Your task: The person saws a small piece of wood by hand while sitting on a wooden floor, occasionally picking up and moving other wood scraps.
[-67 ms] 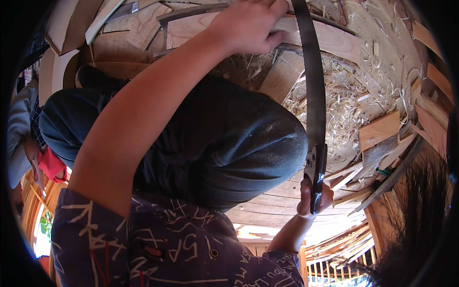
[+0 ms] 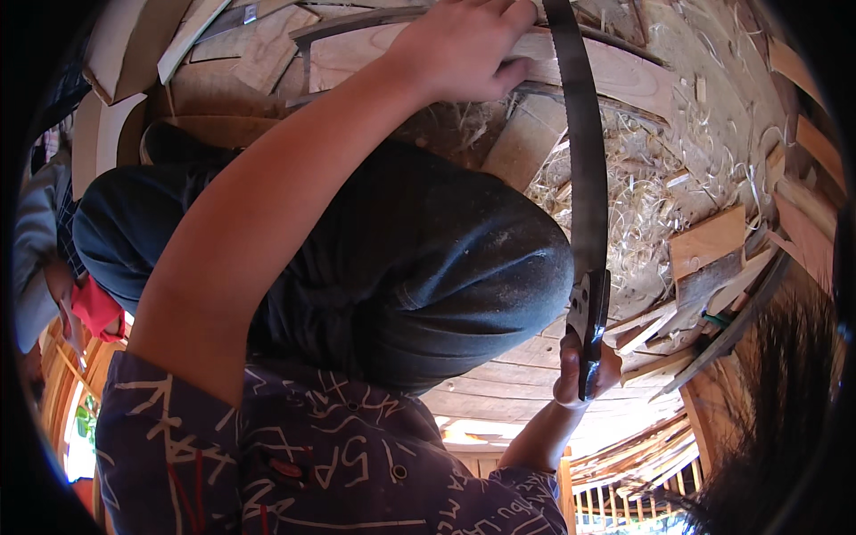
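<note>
A hand saw (image 2: 586,178) with a long dark blade runs up the right of the middle, its toothed edge facing left. My right hand (image 2: 571,374) is closed around the saw's dark handle, low at the right. The blade crosses a pale wooden board (image 2: 615,73) near the top; whether the teeth touch the wood I cannot tell. My left hand (image 2: 468,49) grips this board just left of the blade, thumb on the near side and fingers over the top, partly cut off by the picture's edge.
My bent knee (image 2: 499,267) in dark trousers is close beside the blade. Curly wood shavings (image 2: 637,201) cover the ground to the right. Offcuts (image 2: 709,242) lie at the right. Upright boards (image 2: 134,45) stand at upper left. Another person's sleeve (image 2: 40,232) shows at far left.
</note>
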Action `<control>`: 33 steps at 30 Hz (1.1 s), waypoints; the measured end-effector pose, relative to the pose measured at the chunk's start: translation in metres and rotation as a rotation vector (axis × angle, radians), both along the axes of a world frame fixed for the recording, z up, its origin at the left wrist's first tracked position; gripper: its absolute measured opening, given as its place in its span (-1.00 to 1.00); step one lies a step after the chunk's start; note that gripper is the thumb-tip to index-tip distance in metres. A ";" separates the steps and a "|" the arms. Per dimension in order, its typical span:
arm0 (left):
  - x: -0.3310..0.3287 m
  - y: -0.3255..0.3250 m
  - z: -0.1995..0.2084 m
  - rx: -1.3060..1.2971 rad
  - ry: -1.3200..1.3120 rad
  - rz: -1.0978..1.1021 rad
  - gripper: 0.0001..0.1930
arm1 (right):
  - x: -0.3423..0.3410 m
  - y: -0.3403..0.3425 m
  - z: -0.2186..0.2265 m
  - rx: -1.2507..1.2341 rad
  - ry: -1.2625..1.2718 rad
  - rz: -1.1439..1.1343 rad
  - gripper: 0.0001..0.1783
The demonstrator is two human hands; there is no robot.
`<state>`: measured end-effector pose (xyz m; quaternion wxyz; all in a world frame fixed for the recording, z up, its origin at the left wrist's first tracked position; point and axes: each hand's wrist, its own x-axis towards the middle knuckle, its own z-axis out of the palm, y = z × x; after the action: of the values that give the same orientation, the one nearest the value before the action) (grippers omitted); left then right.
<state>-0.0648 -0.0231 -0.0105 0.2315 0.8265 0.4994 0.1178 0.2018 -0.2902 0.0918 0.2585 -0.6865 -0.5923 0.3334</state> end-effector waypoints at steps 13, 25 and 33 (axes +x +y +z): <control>-0.001 0.003 -0.003 -0.033 0.025 0.014 -0.59 | -0.011 0.035 0.006 0.029 0.003 0.105 -0.68; -0.004 0.008 -0.004 -0.051 -0.006 0.021 -0.60 | 0.000 0.029 0.008 0.054 0.014 0.046 -0.58; -0.001 0.000 -0.010 0.176 -0.016 0.030 -0.56 | -0.006 0.029 0.007 0.036 0.003 0.104 -0.65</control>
<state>-0.0658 -0.0235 -0.0205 0.1601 0.8351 0.4977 0.1712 0.1956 -0.2613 0.0993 0.2539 -0.6495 -0.6326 0.3368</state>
